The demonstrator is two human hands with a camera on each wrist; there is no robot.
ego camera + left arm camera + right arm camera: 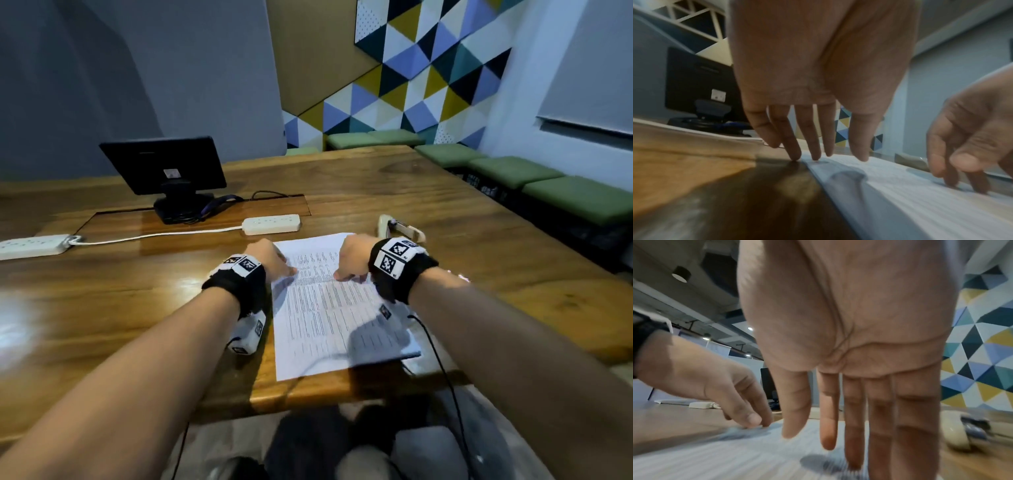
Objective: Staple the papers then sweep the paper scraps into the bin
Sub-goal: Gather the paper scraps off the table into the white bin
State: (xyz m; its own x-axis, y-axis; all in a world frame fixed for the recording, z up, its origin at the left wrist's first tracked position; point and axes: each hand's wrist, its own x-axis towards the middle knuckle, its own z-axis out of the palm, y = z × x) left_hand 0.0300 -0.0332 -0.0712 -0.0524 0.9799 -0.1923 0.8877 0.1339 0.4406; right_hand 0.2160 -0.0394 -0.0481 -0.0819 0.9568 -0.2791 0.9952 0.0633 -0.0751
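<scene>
The two forearms reach in from the table's near edge, and between them lie the papers, flat on the wooden table. The left hand has straight, slightly spread fingers touching down at the sheets' left edge; the right hand has straight fingers whose tips rest on the page. Neither grips anything. This looks like squaring and steadying the stack before stapling. Just beyond the right hand sits the stapler, untouched and within easy reach. The left wrist view shows one fingertip on bare wood beside the paper edge, hidden from the head view. Neither scraps nor a bin appear in any view.
</scene>
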